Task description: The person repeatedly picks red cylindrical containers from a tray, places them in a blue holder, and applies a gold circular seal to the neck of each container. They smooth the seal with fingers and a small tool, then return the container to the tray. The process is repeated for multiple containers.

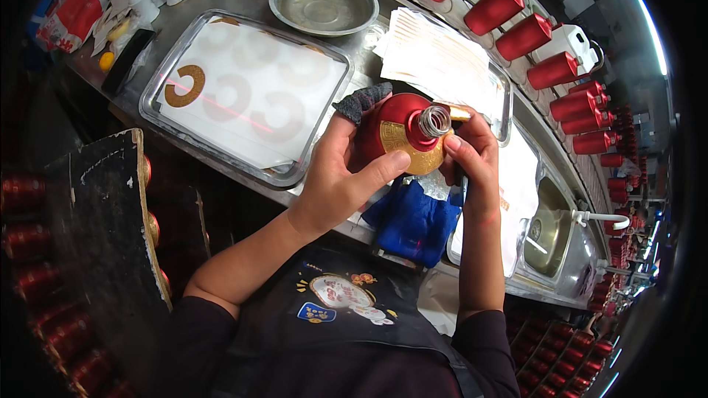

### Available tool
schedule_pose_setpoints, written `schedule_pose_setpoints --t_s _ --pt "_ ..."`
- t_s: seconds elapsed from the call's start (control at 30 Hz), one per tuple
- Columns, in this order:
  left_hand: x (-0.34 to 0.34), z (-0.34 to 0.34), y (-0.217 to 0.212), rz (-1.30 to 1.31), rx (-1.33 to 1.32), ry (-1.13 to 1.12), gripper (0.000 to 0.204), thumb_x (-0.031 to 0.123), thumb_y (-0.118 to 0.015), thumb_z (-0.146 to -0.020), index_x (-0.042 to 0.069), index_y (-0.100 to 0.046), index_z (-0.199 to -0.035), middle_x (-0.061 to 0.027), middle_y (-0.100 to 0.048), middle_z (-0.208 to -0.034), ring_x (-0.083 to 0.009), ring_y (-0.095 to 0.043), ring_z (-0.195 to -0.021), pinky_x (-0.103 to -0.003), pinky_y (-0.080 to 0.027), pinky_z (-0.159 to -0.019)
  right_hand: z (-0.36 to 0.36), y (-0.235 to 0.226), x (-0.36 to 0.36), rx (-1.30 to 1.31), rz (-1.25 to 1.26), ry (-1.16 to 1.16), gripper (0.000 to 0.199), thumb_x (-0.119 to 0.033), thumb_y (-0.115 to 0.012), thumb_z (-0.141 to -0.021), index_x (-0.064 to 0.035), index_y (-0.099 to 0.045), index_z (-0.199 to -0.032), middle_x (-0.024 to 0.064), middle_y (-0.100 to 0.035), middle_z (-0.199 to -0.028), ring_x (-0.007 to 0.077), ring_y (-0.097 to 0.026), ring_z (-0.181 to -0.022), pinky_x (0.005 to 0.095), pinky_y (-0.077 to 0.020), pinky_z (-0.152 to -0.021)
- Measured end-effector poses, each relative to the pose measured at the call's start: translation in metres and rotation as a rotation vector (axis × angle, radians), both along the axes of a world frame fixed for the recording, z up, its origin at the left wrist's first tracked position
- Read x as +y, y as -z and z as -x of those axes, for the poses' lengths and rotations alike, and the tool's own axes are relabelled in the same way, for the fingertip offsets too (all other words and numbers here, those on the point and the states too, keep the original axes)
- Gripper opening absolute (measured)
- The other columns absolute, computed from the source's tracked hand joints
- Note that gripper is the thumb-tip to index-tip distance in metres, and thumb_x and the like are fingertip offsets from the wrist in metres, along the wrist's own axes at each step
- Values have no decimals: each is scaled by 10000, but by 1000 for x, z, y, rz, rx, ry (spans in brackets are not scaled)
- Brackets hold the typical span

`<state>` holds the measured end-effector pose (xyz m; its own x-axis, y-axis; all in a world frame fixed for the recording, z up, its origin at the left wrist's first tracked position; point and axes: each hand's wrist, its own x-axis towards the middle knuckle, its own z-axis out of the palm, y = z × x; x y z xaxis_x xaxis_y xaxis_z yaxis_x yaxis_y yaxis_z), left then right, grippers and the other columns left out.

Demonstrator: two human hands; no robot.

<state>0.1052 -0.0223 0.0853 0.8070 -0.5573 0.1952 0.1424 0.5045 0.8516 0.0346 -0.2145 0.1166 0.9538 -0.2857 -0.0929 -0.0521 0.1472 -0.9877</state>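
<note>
A glossy red bottle [374,124] with an open, clear threaded neck is held tilted in front of me, its mouth toward me and to the right. My left hand [335,180] is closed around its left side, thumb laid on a curved gold label [413,161] on the shoulder. Dark knit fabric [361,102] covers a finger of that hand. My right hand [476,158] pinches at the label's right end beside the neck, thumb against it. A tan-gold piece shows by the right fingers; whether it is part of the label I cannot tell.
A tray [285,180] holds white sheets and a loose gold C-shaped label [184,86]. Behind are a metal basin [324,4] and stacked paper [435,48]. A blue cloth [417,222] hangs at the counter edge. Red bottles [557,70] line the right; a sink [549,225] lies beyond.
</note>
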Motion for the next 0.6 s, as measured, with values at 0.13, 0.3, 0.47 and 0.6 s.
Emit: schedule_pose_setpoints --t_s 0.13,0.3,0.47,0.6 --pt "0 0 -1 28 87 29 615 80 -703 -944 -27 -394 -1465 -134 -509 -1404 -186 -520 -1286 -330 -427 -1101 4 7 7 -110 -54 -11 631 -176 -780 -812 19 -545 -1364 67 -676 -1117 56 -601 -721 179 -465 -559" --pt "0 -1 -1 9 77 26 592 62 -673 -955 -18 -395 -1472 -139 -496 -1430 -194 -499 -1317 -343 -396 -1127 8 8 17 -105 8 43 699 -109 -817 -776 22 -513 -1391 134 -593 -1334 202 -646 -1147 312 -559 -958" --pt "2 -2 -3 -8 139 59 595 35 -635 -958 -9 -378 -1492 -171 -457 -1498 -233 -452 -1391 -387 -332 -1186 6 2 22 -86 83 81 668 -90 -810 -786 24 -523 -1378 128 -603 -1313 187 -653 -1115 278 -565 -895" --pt "1 -5 -4 -10 147 60 561 42 -598 -977 -9 -379 -1491 -170 -471 -1494 -233 -465 -1385 -390 -346 -1183 5 2 27 -94 162 113 640 -115 -809 -797 28 -540 -1360 118 -610 -1293 174 -657 -1078 260 -562 -864"
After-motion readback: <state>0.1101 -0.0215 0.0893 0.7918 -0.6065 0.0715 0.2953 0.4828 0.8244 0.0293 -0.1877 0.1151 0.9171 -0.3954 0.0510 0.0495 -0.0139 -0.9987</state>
